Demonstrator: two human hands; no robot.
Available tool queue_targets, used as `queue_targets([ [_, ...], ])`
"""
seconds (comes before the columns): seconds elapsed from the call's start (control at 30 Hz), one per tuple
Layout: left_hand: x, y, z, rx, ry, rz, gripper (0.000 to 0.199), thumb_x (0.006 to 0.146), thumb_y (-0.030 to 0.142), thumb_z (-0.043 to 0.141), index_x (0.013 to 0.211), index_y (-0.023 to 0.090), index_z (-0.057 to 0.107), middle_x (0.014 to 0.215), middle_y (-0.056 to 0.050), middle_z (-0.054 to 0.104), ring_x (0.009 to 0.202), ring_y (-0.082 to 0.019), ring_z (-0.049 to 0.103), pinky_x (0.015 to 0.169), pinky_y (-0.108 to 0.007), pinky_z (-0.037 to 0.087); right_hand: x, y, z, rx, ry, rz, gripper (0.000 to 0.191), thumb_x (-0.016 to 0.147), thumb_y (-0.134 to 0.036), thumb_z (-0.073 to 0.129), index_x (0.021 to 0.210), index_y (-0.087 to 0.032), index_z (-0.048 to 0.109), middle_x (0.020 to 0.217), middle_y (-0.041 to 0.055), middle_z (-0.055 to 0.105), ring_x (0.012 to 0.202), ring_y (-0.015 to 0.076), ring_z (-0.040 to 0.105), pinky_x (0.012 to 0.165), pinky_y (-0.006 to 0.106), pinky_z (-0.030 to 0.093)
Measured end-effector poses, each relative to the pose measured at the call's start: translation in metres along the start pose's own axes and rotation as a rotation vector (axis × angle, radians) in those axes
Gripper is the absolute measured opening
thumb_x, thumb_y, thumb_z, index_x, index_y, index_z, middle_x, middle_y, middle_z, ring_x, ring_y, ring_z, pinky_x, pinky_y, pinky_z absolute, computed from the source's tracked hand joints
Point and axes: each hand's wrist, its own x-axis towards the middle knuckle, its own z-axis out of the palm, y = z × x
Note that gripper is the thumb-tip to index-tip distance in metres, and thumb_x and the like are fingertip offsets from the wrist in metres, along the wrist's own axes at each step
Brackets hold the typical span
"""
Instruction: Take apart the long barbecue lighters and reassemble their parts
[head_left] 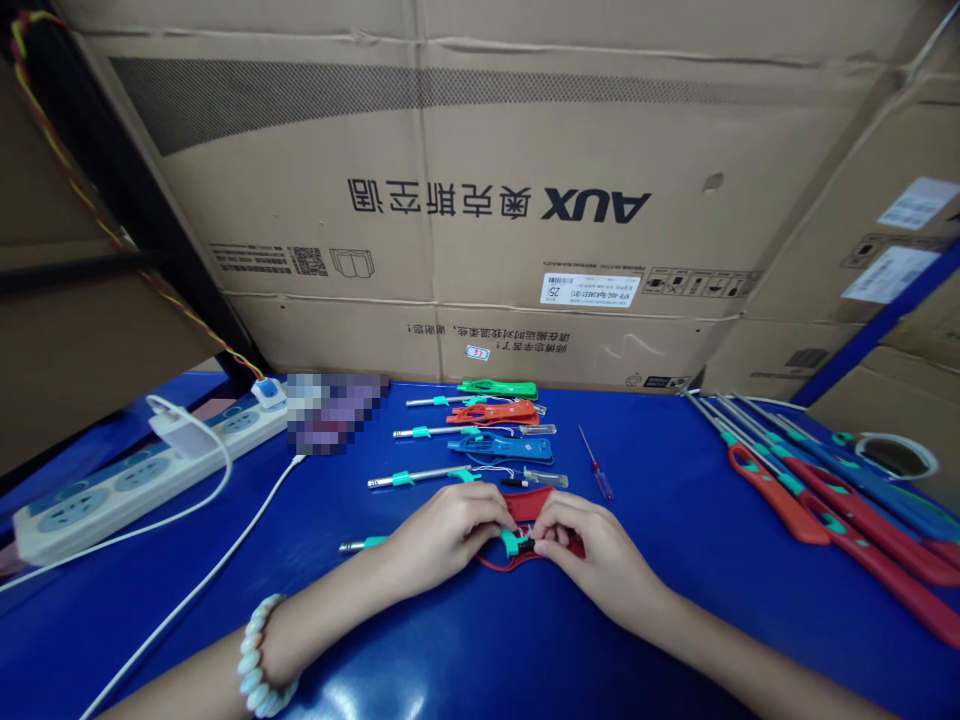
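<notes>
My left hand [454, 525] is closed, its fingertips on a teal trigger piece [513, 543] of a disassembled long-nosed lighter. A metal tube with a teal collar [371, 543] sticks out to the left behind that wrist. My right hand [604, 548] pinches a small black cylinder [526, 546] beside the trigger piece, with thin white wires close by. Below the fingers lies an open red lighter shell [531, 503], partly hidden by both hands. Beyond them lie more lighter sets: a blue shell [510, 448], an orange shell [495, 412] and a green shell [499, 389], each near a metal tube.
A purple screwdriver [601, 480] lies right of the sets. Several assembled lighters [847, 520] are piled at the right. On the left are a white power strip [150, 478] and a white cable [202, 578]. A large cardboard sheet [480, 130] stands behind the blue table.
</notes>
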Motion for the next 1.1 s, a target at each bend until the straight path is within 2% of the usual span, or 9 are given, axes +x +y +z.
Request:
queue_targets([
  [0.53,-0.006,-0.003,0.003,0.175,-0.055,0.075,0.025,0.094,0.008,0.040,0.095,0.014,0.064,0.091,-0.007,0.061,0.082,-0.016,0.057,0.072,-0.025,0.047,-0.006,0.001,0.003,-0.149,0.020,-0.182,0.017,0.086,-0.010,0.051,0.072,-0.020,0.051,0.073,0.0003,0.056,0.072,0.0160,0.051,0.064,0.026,0.038],
  [0.77,-0.008,-0.004,0.003,0.234,-0.046,0.089,0.025,0.096,0.010,0.039,0.092,0.014,0.063,0.089,-0.006,0.060,0.079,-0.016,0.055,0.070,-0.024,0.046,-0.006,0.004,0.006,-0.243,0.057,-0.319,0.016,0.088,-0.010,0.048,0.075,-0.019,0.052,0.074,0.0019,0.056,0.071,0.0169,0.050,0.066,0.028,0.038],
  [1.1,-0.007,-0.001,0.002,0.283,-0.053,0.112,0.026,0.095,0.009,0.038,0.088,0.015,0.062,0.089,-0.007,0.060,0.079,-0.016,0.056,0.071,-0.024,0.047,-0.009,0.008,0.011,-0.496,0.083,-0.469,0.023,0.093,-0.012,0.040,0.078,-0.017,0.057,0.074,0.0050,0.058,0.069,0.0185,0.049,0.066,0.030,0.040],
])
